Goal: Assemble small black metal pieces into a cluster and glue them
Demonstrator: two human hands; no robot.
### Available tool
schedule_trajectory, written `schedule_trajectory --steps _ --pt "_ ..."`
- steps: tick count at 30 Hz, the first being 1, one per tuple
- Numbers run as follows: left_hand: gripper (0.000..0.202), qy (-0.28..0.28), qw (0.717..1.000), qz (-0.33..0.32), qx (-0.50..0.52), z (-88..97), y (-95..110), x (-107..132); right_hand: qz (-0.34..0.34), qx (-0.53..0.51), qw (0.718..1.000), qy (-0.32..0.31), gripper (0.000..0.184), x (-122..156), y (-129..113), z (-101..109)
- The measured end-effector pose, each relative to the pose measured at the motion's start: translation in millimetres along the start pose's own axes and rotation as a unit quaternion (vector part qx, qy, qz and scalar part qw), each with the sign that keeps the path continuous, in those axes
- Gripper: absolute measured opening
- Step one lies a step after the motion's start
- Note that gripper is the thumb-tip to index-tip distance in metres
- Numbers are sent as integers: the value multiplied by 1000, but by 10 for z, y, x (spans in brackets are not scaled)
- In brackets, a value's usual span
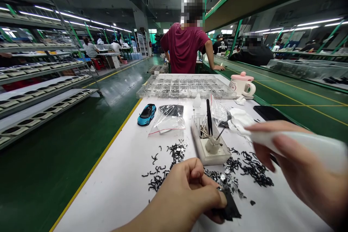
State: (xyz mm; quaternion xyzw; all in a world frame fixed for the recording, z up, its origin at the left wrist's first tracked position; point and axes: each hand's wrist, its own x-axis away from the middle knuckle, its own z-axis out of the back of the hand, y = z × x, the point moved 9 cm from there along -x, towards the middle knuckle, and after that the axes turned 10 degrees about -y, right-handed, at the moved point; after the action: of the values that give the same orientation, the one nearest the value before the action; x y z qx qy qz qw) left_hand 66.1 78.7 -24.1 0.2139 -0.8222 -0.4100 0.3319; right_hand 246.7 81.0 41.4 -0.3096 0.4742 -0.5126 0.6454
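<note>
Low over the front of the white table, my left hand (pixel 190 192) pinches a flat black piece (pixel 230 204) between thumb and fingers. My right hand (pixel 301 166), blurred by motion, is wrapped round a white squeeze bottle (pixel 301 145) lying level, its narrow end pointing left. Past my left hand lie loose small silvery parts (pixel 223 177). Small curved black parts (pixel 254 168) are heaped to the right, and more black curved parts (pixel 156 181) lie to the left. A pale holder (pixel 212 152) stands just beyond, with black tweezers (pixel 209 117) and a small jar (pixel 212 145) in it.
A clear compartment box (pixel 187 86) spans the table's far end, near a pink-lidded mug (pixel 241 85). A blue toy car (pixel 146 114), a zip bag (pixel 168 119), crumpled tissue (pixel 241 119) and a dark phone (pixel 272 114) lie nearer. Beyond stands a person in a maroon shirt (pixel 186 49).
</note>
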Motion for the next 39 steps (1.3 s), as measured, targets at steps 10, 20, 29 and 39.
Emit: schedule_trajectory --steps 10,20,29,39 --pt "37 10 1000 -20 -10 13 16 1 -37 -7 998 -42 24 -330 14 -421" --pt "38 15 999 -10 -27 42 2 26 -88 -234 968 25 34 -127 5 -43" --pt "40 -3 1000 0 -16 47 -30 -48 -98 -184 978 -28 39 -122 22 -216" --pt "37 26 999 -15 -22 27 7 58 -107 -183 976 -39 40 -107 40 -219"
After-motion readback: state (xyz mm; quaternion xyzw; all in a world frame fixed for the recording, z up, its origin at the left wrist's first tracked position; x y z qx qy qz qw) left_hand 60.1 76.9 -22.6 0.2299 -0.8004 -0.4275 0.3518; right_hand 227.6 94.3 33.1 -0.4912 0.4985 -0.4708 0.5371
